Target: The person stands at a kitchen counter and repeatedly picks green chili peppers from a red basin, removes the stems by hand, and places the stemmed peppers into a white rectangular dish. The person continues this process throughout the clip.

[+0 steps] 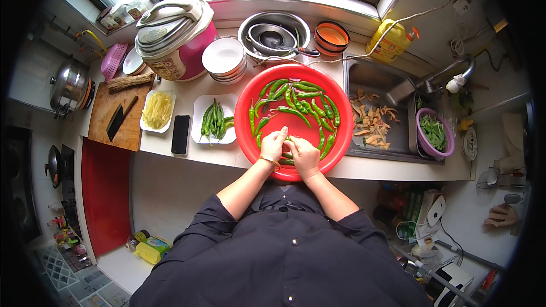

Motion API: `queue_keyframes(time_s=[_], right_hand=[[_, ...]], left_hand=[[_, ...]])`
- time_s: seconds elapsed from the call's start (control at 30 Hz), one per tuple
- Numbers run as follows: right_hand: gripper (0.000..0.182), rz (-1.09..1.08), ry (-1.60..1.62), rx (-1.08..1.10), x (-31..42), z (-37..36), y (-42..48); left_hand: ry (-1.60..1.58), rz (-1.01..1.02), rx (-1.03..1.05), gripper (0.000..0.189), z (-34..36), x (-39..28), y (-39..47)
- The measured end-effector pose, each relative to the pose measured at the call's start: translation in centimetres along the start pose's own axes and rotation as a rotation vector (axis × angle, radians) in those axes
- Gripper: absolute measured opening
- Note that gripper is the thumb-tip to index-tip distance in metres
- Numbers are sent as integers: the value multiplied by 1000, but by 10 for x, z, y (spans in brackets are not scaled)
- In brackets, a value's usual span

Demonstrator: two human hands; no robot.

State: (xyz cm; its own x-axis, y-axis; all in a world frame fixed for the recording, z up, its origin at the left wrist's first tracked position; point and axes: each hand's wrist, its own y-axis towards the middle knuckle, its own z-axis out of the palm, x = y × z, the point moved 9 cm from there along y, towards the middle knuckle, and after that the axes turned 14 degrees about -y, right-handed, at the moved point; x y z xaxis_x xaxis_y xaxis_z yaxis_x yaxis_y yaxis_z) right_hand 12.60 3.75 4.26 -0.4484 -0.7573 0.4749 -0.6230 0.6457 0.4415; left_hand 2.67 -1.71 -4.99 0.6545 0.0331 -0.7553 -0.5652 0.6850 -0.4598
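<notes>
A red plastic basin (245, 94) stands in front of me, with water and several long green chili peppers (294, 113) in it. Over its near side, my left hand (272, 147) and my right hand (305, 156) meet at the fingertips. Both pinch what looks like a green pepper, mostly hidden by my fingers. A gold bracelet (270, 162) circles my left wrist. Left of the basin, a white square plate (199, 113) holds a small pile of green peppers (215, 120).
A phone (181, 134), a dish of yellow strips (158, 110) and a cleaver (116, 123) on a wooden board (128, 136) lie left. The sink (379, 72) at right contains peelings (373, 121); a purple basket of greens (452, 147) sits beside it. Bowls (224, 53) and a pressure cooker (192, 51) stand behind.
</notes>
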Motion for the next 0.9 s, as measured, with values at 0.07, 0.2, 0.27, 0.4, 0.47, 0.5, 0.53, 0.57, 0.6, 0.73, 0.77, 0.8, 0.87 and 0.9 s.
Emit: queue_keyframes(time_s=[0.07, 0.2, 0.27, 0.4, 0.47, 0.5, 0.53, 0.57, 0.6, 0.73, 0.77, 0.8, 0.87, 0.9], right_hand=[[24, 26, 68, 29, -2, 2, 2], [26, 65, 95, 159, -1, 6, 8], [29, 65, 79, 169, -3, 7, 8], [32, 63, 76, 118, 1, -2, 11], [35, 83, 70, 152, -3, 1, 10], [36, 93, 67, 168, -6, 3, 9], [35, 98, 65, 152, -7, 3, 9], [34, 103, 62, 135, -9, 3, 9], [33, 107, 59, 120, -10, 2, 9], [26, 140, 102, 40, -12, -6, 10], [25, 158, 111, 29, -13, -8, 10], [23, 175, 121, 19, -14, -10, 11], [24, 230, 119, 12, -16, -14, 11], [24, 256, 119, 8, -17, -16, 11]], left_hand=[[91, 87, 74, 32, -2, 0, 5], [83, 225, 149, 28, 2, -2, 8], [-13, 133, 177, 26, 5, 2, 7], [-70, 5, 229, 27, 5, 3, 5], [-115, -45, 270, 29, 5, 6, 3], [-141, -54, 269, 28, 7, 4, 1], [-166, -64, 268, 27, 10, 3, -1], [-191, -73, 267, 26, 12, 1, -4], [-156, -62, 250, 25, 12, -1, -4], [-19, -8, 203, 23, 10, -10, -4], [15, 7, 196, 23, 10, -12, -5], [49, 55, 167, 19, 10, -15, -5], [116, 151, 107, 13, 12, -20, -8], [181, 257, 76, 14, 9, -24, -7]])
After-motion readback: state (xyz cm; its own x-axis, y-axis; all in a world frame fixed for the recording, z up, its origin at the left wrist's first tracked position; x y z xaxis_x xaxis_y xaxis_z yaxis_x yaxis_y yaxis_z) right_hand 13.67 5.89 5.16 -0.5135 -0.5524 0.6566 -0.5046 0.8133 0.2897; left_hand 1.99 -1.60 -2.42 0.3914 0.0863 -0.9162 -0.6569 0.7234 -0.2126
